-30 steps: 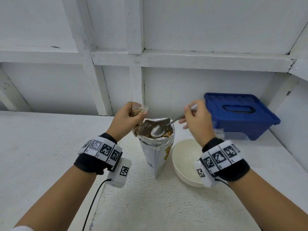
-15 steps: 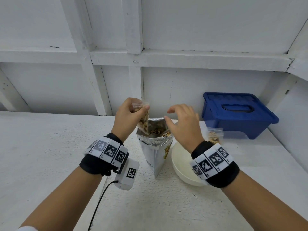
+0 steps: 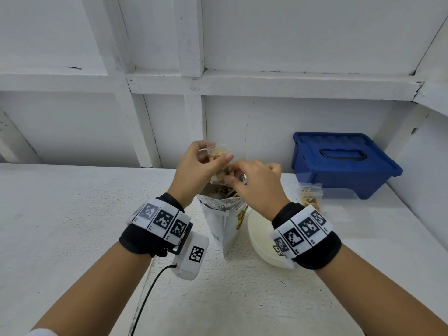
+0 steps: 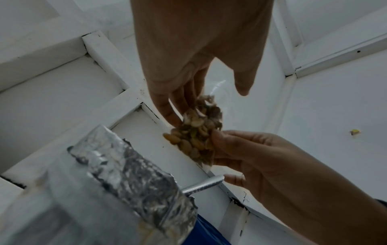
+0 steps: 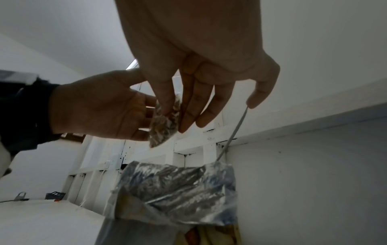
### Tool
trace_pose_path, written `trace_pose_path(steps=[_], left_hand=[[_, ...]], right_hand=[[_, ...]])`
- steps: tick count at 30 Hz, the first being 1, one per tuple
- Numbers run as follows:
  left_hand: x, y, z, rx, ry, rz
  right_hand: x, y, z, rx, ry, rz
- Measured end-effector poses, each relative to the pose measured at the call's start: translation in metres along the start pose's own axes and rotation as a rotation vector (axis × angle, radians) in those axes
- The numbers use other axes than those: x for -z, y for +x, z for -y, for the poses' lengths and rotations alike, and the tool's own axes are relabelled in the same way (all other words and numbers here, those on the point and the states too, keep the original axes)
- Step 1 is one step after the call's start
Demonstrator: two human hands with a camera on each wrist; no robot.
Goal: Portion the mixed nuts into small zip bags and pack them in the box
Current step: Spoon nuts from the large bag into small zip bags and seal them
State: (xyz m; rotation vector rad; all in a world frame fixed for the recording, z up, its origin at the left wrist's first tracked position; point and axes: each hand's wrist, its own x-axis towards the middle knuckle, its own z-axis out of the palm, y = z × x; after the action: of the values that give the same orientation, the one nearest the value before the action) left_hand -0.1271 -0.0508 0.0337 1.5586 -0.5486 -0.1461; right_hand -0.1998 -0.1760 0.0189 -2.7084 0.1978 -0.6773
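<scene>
Left hand (image 3: pixel 197 167) is pinching the filled zip bag (image 3: pixel 219 163) by its upper part, hanging upright right over the open foil nut pouch (image 3: pixel 224 214). Right hand (image 3: pixel 257 181), fingers loosely curled, touches its lower half. Blue box (image 3: pixel 344 163), lid on, sits far right, nearer that hand.

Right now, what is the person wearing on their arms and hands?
Both hands, left hand and right hand, are bare. Each wrist has a black band wrapped with white panels of square black-and-white codes. A white box with a black cable hangs under the left wrist.
</scene>
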Motion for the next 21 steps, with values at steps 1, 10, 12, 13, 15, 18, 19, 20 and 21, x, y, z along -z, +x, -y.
trace_pose_path(steps=[1,10,12,13,15,18,19,20,21], left_hand=[[0.001,-0.001,-0.001,-0.003,-0.010,0.051],[0.001,0.000,0.003,-0.087,0.013,0.036],[0.001,-0.001,0.004,-0.112,0.040,0.027],[0.000,-0.002,0.004,-0.117,0.052,0.027],[0.000,-0.003,0.002,-0.122,0.065,0.041],[0.005,-0.005,-0.001,-0.138,0.151,0.086],[0.010,-0.006,0.000,-0.147,0.207,0.088],[0.016,-0.006,0.003,-0.153,0.259,0.074],[0.024,-0.006,0.008,-0.152,0.306,0.042]], right_hand=[[0.001,0.000,-0.003,-0.021,0.035,0.013],[0.016,0.002,-0.009,-0.095,0.446,-0.036],[0.020,0.004,-0.008,-0.085,0.546,-0.054],[0.021,0.005,-0.008,-0.086,0.575,-0.049],[0.023,0.007,-0.010,-0.106,0.619,-0.041],[0.031,0.008,-0.016,-0.146,0.657,-0.054],[0.038,0.007,-0.021,-0.157,0.661,-0.062],[0.045,0.006,-0.027,-0.169,0.676,-0.077],[0.054,0.005,-0.034,-0.184,0.707,-0.100]])
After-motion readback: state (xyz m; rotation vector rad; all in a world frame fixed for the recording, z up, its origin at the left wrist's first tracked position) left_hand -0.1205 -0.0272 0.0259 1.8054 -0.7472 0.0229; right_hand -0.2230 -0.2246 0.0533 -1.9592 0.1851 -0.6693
